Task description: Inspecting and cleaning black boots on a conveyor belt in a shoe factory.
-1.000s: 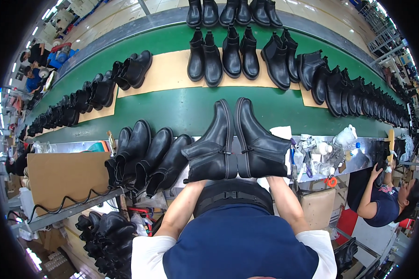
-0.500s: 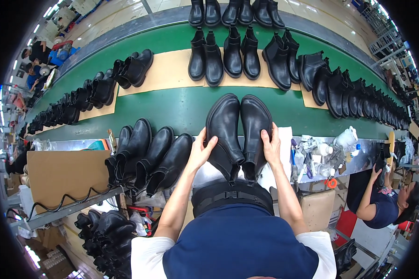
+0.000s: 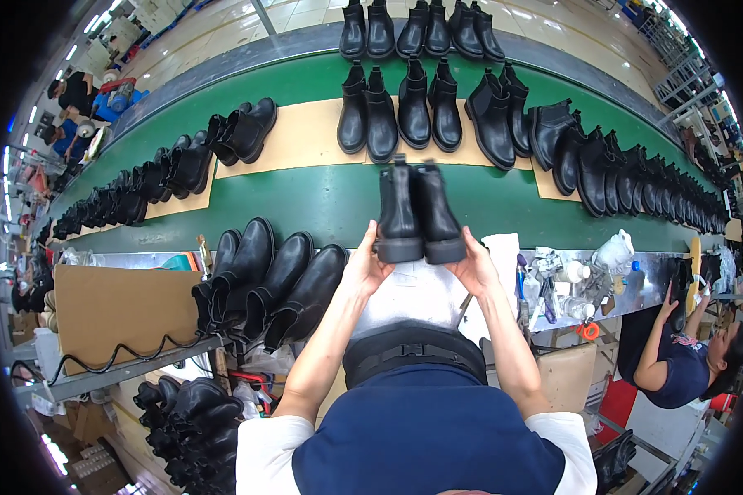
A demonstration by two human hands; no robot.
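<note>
In front of me I hold a pair of black ankle boots upright, side by side, with heels facing me and pull tabs at the top. The left boot has its sole gripped by my left hand, closed at its outer side. My right hand is closed on the sole of the right boot. The boots' toes are hidden behind their shafts. Below the pair lies a shiny metal worktop. Several more black boots lean together to the left of my left hand.
Beyond the worktop runs a green conveyor belt, with black boots standing on cardboard sheets. Bottles and tools lie at the right. A cardboard panel stands at the left. Another person handles a boot at far right.
The pair of boots has been turned from toes pointing away, tops toward me, to upright with heels facing me. My hands have shifted from the boots' sides to the soles.
</note>
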